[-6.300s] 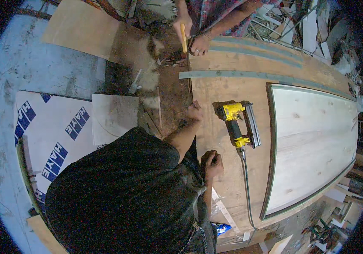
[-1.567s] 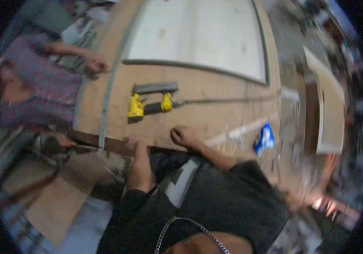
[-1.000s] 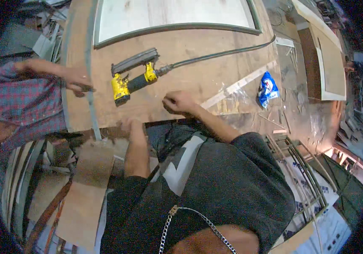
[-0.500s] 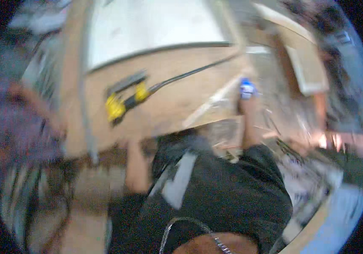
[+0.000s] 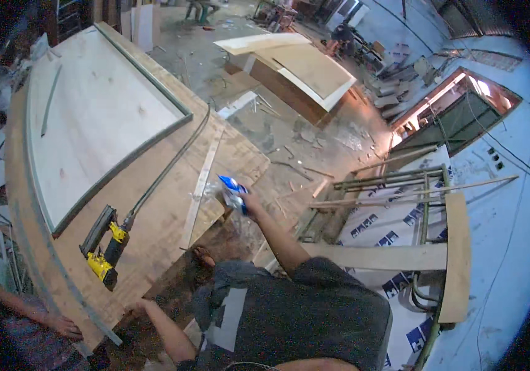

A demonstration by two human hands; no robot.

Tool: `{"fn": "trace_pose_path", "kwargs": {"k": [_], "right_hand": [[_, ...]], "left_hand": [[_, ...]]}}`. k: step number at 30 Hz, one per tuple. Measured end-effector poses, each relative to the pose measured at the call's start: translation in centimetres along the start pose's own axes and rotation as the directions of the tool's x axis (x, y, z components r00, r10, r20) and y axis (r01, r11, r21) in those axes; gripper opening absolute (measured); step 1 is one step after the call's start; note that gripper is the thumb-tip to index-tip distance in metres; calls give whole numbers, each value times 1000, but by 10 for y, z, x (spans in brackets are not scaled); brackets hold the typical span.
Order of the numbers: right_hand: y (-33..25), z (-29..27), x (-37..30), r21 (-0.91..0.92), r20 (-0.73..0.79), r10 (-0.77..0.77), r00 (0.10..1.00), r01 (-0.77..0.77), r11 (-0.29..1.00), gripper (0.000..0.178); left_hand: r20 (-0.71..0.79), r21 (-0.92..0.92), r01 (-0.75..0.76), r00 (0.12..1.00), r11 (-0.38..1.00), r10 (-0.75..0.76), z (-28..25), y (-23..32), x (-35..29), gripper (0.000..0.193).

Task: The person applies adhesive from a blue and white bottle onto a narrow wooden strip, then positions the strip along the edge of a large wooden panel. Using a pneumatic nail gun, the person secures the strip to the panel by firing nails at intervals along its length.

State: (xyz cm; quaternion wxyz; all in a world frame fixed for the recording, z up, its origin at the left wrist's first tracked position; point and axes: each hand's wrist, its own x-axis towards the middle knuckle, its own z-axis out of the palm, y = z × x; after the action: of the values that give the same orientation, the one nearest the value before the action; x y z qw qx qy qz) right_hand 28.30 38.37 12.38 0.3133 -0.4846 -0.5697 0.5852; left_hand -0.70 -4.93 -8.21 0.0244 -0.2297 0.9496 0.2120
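Plainly, the right hand (image 5: 252, 204) grips a blue packet (image 5: 232, 186); the left hand (image 5: 137, 307) is beside the table (image 5: 158, 230), its grip unclear.

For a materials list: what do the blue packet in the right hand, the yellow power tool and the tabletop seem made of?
Blue packet: probably glossy plastic film, from its shine and creases. Power tool: hard-edged yellow body, painted metal or plastic; dull black grip, perhaps rubber. Tabletop: likely bare plywood, flat, tan and blotchy.

Messy grey floor (image 5: 262, 133), pale blue wall (image 5: 512, 204).
Big brown box (image 5: 293, 98) with tan board (image 5: 314, 68) on top; green poles (image 5: 426, 213) over a white sheet (image 5: 395, 226).
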Motion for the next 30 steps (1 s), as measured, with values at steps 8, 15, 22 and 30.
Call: {"fn": "trace_pose_path", "kwargs": {"k": [8, 15, 22, 30], "right_hand": [[-57, -28, -90, 879, 184, 117, 976, -216, 426, 40], [-119, -102, -88, 947, -34, -287, 957, 123, 297, 71], [-100, -128, -38, 985, -26, -184, 982, 57, 166, 67], [-68, -232, 8, 944, 92, -94, 991, -56, 326, 72]], "left_hand": [[440, -503, 198, 897, 841, 52, -97, -65, -59, 51], [555, -784, 211, 660, 584, 507, -125, -6, -157, 37], [455, -757, -440, 175, 483, 873, -166, 161, -285, 35], [155, -969, -243, -430, 51, 889, -232, 349, -491, 54]]}}
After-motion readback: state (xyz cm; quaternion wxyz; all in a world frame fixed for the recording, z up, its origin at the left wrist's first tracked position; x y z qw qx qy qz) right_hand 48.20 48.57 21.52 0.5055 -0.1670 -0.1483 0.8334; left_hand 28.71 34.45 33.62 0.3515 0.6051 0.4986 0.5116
